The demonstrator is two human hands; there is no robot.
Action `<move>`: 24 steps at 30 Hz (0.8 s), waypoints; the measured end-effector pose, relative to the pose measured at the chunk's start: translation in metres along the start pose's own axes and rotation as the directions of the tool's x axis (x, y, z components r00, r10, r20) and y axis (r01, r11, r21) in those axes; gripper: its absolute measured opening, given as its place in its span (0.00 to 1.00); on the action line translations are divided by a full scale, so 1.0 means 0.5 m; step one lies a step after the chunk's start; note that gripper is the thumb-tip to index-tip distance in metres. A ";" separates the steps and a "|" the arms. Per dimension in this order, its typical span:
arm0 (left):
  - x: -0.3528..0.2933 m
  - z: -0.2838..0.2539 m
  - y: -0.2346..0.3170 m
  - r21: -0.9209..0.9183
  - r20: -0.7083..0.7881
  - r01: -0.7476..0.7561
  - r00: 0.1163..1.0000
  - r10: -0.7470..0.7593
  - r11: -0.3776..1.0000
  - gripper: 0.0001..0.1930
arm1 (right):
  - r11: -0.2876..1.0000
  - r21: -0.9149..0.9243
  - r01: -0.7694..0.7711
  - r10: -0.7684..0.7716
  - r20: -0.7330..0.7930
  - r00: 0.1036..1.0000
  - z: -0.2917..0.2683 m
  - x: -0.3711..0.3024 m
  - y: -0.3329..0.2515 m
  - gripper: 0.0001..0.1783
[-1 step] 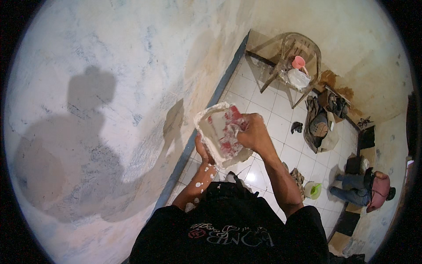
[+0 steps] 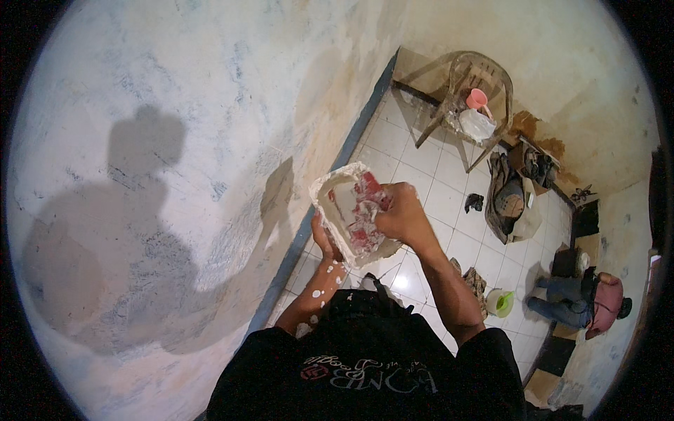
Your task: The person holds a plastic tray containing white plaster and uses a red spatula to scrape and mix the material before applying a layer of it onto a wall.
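Note:
My left hand [image 2: 325, 241] grips the near left side of a rectangular tub [image 2: 324, 203] caked with off-white putty. White spots of putty dot my left wrist and forearm. My right hand [image 2: 407, 216] is closed on a red putty scraper [image 2: 368, 188], whose wide blade is smeared with white and lies inside the tub. Part of the scraper is hidden under my fingers and the putty. Beneath the blade, a smooth pale layer covers the tub's bottom.
A patchy white wall [image 2: 232, 105] rises close on my left. Farther off stand a dirty plastic chair [image 2: 507, 77] with a pink dipper [image 2: 477, 99], a dark sack [image 2: 500, 203] and a pale green bucket [image 2: 495, 303]. Another person [image 2: 604, 302] is at the right wall.
Within the tub, the scraper has shifted slightly left and turned a little with my right hand. My left hand and the tub stay almost in place.

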State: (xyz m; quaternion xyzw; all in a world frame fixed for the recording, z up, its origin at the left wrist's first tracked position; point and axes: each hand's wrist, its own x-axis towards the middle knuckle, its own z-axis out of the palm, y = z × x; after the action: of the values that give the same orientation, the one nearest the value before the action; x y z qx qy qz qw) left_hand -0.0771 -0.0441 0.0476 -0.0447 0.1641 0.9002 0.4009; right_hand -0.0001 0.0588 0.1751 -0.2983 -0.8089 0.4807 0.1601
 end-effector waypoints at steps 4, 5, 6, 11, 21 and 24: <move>0.007 -0.019 0.000 -0.037 0.071 -0.018 0.997 0.021 0.999 0.35 | 0.978 -0.191 0.081 -0.082 0.002 0.997 -0.014 -0.004 -0.015 0.12; 0.005 -0.014 0.001 -0.038 0.070 -0.021 0.997 0.024 0.999 0.35 | 0.977 -0.212 0.017 -0.016 0.006 1.000 -0.032 -0.011 -0.035 0.15; 0.003 -0.010 0.003 -0.027 0.049 -0.023 0.999 0.024 0.999 0.35 | 0.967 -0.255 0.026 -0.041 -0.054 0.998 -0.042 -0.014 -0.038 0.13; -0.002 0.001 0.005 -0.008 0.022 -0.033 0.999 0.033 0.999 0.34 | 0.882 -0.450 0.138 -0.215 -0.124 0.969 -0.022 -0.017 -0.045 0.13; -0.016 0.012 0.006 0.060 -0.071 -0.047 0.996 0.051 0.997 0.35 | 0.761 -0.546 0.351 -0.382 0.062 0.922 0.066 -0.044 -0.044 0.21; -0.021 0.027 0.010 0.037 -0.094 -0.028 0.995 0.031 0.999 0.34 | 0.752 -0.525 0.399 -0.410 0.101 0.906 0.072 -0.055 -0.046 0.22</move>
State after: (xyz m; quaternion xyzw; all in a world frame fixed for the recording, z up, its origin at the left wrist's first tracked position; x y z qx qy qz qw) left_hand -0.0731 -0.0504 0.0637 -0.0780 0.1994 0.8999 0.3800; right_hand -0.0063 0.0084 0.1782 -0.1538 -0.9535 0.1874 0.1792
